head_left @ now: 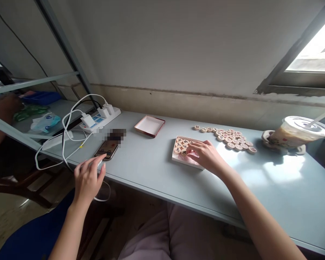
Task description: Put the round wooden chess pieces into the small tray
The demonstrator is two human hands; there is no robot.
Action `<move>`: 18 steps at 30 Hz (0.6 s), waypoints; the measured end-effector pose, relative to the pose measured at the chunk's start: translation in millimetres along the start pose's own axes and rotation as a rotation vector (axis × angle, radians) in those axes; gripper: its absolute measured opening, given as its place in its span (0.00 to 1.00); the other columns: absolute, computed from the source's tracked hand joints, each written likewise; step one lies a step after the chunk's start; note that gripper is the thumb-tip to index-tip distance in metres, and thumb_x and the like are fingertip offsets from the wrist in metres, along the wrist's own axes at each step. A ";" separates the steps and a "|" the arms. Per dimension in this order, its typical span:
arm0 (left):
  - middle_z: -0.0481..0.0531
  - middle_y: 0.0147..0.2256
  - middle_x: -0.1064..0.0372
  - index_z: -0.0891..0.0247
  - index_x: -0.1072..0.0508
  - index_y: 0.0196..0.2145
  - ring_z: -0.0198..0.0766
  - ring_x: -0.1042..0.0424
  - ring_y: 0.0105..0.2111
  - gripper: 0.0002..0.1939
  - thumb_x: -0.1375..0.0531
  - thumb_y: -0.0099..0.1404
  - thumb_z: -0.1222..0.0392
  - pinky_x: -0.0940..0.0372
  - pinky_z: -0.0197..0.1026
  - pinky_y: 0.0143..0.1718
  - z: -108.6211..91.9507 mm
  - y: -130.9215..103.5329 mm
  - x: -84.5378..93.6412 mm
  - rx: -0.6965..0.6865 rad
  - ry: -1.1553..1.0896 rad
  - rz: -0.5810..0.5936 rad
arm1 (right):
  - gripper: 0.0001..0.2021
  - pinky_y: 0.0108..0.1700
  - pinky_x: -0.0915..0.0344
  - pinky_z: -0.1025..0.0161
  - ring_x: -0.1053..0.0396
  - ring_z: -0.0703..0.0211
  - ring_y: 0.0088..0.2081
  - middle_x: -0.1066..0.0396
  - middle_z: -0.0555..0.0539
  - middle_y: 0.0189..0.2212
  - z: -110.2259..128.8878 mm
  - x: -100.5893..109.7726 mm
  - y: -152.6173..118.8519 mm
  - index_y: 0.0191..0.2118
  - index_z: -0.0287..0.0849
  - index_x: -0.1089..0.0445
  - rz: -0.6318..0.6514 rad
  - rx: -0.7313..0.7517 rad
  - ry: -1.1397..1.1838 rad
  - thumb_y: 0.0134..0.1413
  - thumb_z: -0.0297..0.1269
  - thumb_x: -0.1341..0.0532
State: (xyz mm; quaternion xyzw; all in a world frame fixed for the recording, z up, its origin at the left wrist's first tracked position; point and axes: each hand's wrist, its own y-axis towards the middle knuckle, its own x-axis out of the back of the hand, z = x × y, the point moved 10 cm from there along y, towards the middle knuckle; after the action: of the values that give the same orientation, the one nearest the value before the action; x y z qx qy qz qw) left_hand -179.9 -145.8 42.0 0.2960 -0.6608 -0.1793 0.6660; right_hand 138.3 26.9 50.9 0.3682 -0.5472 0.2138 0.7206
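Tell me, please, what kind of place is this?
Probably a dormitory or a simple study room. A plain grey desk stands against a bare wall under a window, with a power strip and chargers, a metal frame, Chinese chess pieces and a sealed drink cup.

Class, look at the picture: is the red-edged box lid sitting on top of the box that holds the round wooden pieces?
No: the box lid lies apart on the table, while the right hand rests on the open box.

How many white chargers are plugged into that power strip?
3: side by side on the power strip at the table's far left, one nearest, one in the middle, one farthest. None looks hidden.
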 end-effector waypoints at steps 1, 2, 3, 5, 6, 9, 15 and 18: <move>0.57 0.47 0.29 0.56 0.35 0.54 0.47 0.32 0.49 0.19 0.49 0.65 0.59 0.48 0.51 0.54 -3.7 0.7 0.1 -0.015 -0.003 -0.009 | 0.07 0.41 0.45 0.61 0.31 0.58 0.38 0.28 0.48 0.34 -0.2 0.0 -0.2 0.31 0.44 0.31 0.002 0.001 0.005 0.59 0.33 0.45; 0.57 0.47 0.29 0.56 0.36 0.55 0.47 0.32 0.49 0.20 0.49 0.65 0.59 0.48 0.51 0.55 -7.2 1.6 -0.1 -0.026 -0.001 -0.019 | 0.07 0.41 0.45 0.61 0.31 0.57 0.38 0.28 0.48 0.34 -0.3 0.0 -0.5 0.32 0.45 0.30 0.003 0.003 0.011 0.59 0.32 0.45; 0.58 0.47 0.28 0.57 0.36 0.56 0.47 0.33 0.50 0.21 0.48 0.65 0.59 0.49 0.51 0.55 -10.3 2.5 -0.9 -0.034 0.007 -0.026 | 0.07 0.42 0.44 0.61 0.32 0.57 0.38 0.28 0.48 0.34 -0.1 0.1 -0.7 0.32 0.45 0.30 0.002 0.007 0.017 0.58 0.32 0.44; 0.58 0.45 0.28 0.58 0.37 0.56 0.47 0.33 0.50 0.21 0.48 0.65 0.59 0.50 0.52 0.57 -13.4 4.2 -4.2 -0.036 0.028 -0.031 | 0.05 0.43 0.43 0.61 0.32 0.57 0.37 0.28 0.48 0.33 0.1 0.4 -0.7 0.33 0.44 0.30 0.000 0.011 0.027 0.57 0.32 0.44; 0.59 0.45 0.28 0.59 0.37 0.56 0.47 0.32 0.49 0.21 0.48 0.65 0.59 0.51 0.52 0.57 -13.8 4.9 -6.5 -0.033 0.036 -0.027 | 0.05 0.43 0.42 0.61 0.32 0.58 0.36 0.28 0.49 0.32 0.7 -0.2 -0.5 0.32 0.44 0.31 0.003 0.016 0.030 0.57 0.31 0.43; 0.58 0.42 0.26 0.60 0.35 0.54 0.46 0.31 0.47 0.19 0.50 0.66 0.59 0.51 0.52 0.58 -12.6 6.4 -11.3 -0.012 0.050 -0.014 | 0.07 0.43 0.42 0.60 0.32 0.58 0.33 0.28 0.49 0.30 4.5 -2.6 0.5 0.31 0.44 0.31 0.006 0.046 0.035 0.58 0.30 0.44; 0.57 0.51 0.31 0.55 0.41 0.58 0.50 0.34 0.52 0.23 0.48 0.66 0.58 0.54 0.58 0.59 -17.1 4.1 -0.6 0.020 0.039 -0.066 | 0.06 0.41 0.43 0.61 0.33 0.59 0.32 0.27 0.50 0.31 2.3 -1.7 0.0 0.32 0.45 0.30 0.011 0.023 0.045 0.57 0.31 0.43; 0.59 0.60 0.44 0.53 0.54 0.64 0.57 0.41 0.57 0.36 0.44 0.62 0.50 0.50 0.62 0.57 3.7 -2.4 5.0 0.182 -0.004 -0.138 | 0.09 0.39 0.45 0.60 0.33 0.59 0.32 0.27 0.50 0.32 -19.3 14.1 -3.8 0.33 0.45 0.27 -0.046 -0.088 -0.022 0.58 0.30 0.45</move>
State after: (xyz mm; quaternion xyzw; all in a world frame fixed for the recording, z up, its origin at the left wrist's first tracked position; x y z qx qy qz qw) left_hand -182.8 -151.3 44.3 0.3996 -0.6539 -0.1648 0.6210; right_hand 157.6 37.8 60.6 0.3511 -0.5554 0.1687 0.7347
